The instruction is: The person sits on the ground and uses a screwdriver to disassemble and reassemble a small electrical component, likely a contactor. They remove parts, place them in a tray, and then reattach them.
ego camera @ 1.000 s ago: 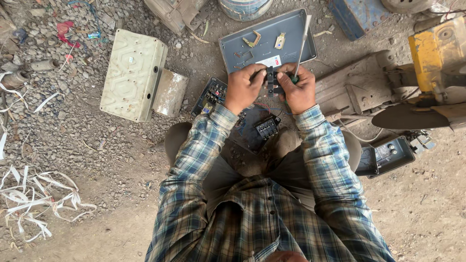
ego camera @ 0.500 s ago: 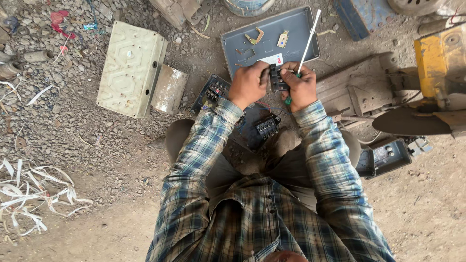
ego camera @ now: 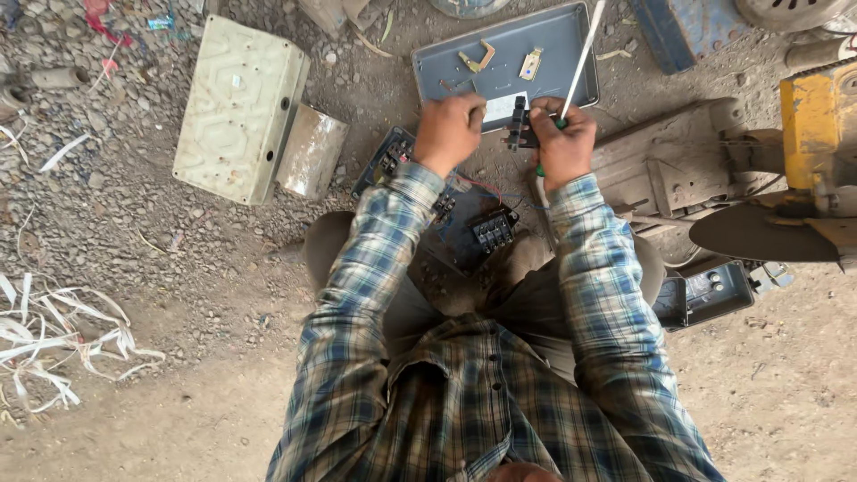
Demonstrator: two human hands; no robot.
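One small black electrical part (ego camera: 519, 125) sits between the person's two hands, above the near edge of one grey metal tray (ego camera: 509, 54) that lies on the gravelly ground (ego camera: 134, 250). The left hand (ego camera: 448, 132) is curled into a loose fist beside the part, its fingertips seeming to touch it; whether it truly grips cannot be told. The right hand (ego camera: 562, 138) is closed around one white-shafted screwdriver (ego camera: 580, 55), which slants up and away over the tray, and presses against the part. Two small brass pieces (ego camera: 478, 59) lie in the tray. One cream metal box (ego camera: 239, 107) rests to the left, and both plaid-sleeved forearms reach forward, elbows bent.
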